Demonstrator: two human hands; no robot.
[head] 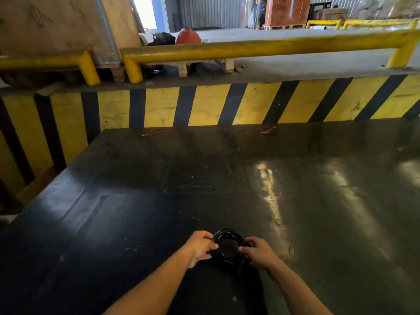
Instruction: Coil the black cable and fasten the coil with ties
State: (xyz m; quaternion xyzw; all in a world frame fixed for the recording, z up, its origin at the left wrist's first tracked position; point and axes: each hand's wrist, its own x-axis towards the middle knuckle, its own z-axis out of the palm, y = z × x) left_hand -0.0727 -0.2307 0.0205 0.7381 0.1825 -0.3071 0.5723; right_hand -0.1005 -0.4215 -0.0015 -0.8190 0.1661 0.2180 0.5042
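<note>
Low at the near edge of the dark table (136,201): left hand (200,247) and right hand (259,252), fingers curled narrow, pinching opposite sides of the coiled black cable (228,243), held between them just above the tabletop. No tie discernible on the coil. Beyond the far edge, a yellow-and-black striped wall (204,105); above that, yellow guard rails (261,47) and an orange round object (187,37).
</note>
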